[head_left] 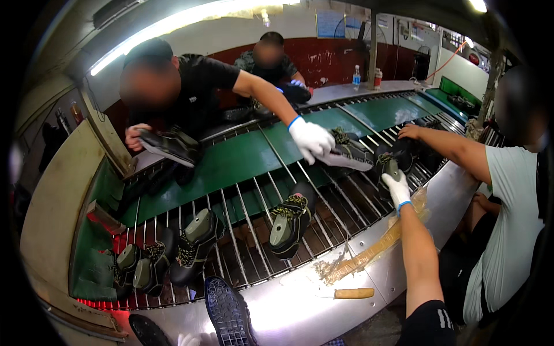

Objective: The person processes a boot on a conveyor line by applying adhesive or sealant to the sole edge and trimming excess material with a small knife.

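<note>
My right hand (397, 189), in a white glove with a blue cuff, reaches over the roller rack. Its fingers close round the heel end of a black shoe (398, 158) with a green last inside. At the lower edge only the white-gloved fingertips of my left hand (189, 340) show; its grip is hidden. Close beside them a black outsole (228, 308) with a lugged tread faces up, and another dark sole (147, 330) lies to their left. A lasted shoe with yellow-black laces (290, 222) rests on the bars mid-rack.
Several lasted shoes (199, 245) stand on the left bars. On the metal ledge (288, 314) lie a wooden-handled tool (353, 293) and torn brown tape (360, 259). Across the green belt (231, 167), a co-worker's gloved hand (311, 140) holds a shoe; another person's bare hand (411, 131) reaches in from the right.
</note>
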Demonstrator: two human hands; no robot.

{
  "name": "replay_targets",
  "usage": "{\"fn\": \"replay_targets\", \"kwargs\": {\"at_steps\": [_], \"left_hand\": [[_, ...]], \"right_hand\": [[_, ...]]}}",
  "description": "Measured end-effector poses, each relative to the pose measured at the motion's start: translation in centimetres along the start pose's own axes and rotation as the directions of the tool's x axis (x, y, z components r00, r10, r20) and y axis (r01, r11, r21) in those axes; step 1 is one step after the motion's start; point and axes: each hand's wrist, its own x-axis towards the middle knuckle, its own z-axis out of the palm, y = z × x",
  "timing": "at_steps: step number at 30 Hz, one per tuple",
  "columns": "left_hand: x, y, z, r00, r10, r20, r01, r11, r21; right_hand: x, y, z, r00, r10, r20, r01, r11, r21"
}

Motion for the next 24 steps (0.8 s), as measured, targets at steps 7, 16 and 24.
{"fn": "replay_targets", "kwargs": {"at_steps": [7, 16, 24], "left_hand": [[8.7, -2.3, 6.4, 0.992, -0.106, 0.071, 0.127, 0.871, -0.474], [19.3, 0.5, 9.3, 0.871, -0.317, 0.376, 0.372, 0.924, -0.083], [18.3, -1.8, 7.0, 0.813, -0.119, 0.57, 0.537, -0.228, -0.812]], "right_hand": [[1.3, 1.3, 0.0, 0.994, 0.102, 0.034, -0.106, 0.974, 0.198], [-8.1, -4.7, -9.9, 0.879, 0.248, 0.407, -0.476, 0.468, 0.745], [-36.8, -9.3, -13.2, 0.641, -0.154, 0.752, -0.758, 0.026, 0.651]]}}
